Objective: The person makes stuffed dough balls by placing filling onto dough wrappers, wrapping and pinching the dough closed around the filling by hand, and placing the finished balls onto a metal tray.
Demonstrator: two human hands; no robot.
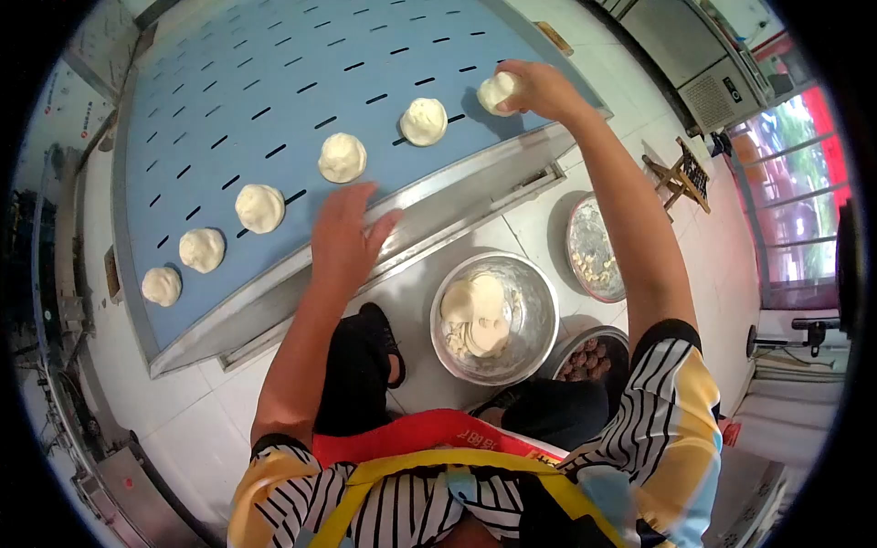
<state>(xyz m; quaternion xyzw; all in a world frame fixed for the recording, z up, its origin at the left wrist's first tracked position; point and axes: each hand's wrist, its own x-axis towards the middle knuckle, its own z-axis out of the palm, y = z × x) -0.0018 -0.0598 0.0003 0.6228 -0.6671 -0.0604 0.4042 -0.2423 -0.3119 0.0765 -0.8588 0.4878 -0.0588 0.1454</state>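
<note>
Blue slotted surface [265,75], dough ball [495,94] clamped in right hand [537,89], left hand [343,230] beside, fingers apart

Five pale, lumpy dough buns [343,158] in slanting row on blue surface [274,119]; sixth bun [496,94] in right fingers [517,69].

The broad flat tabletop [301,137] is pale blue, patterned with short black dashes; the round dough buns [425,121] are creamy white. The short shirt sleeves [662,402] mix black-and-white stripes with yellow and light blue.
</note>
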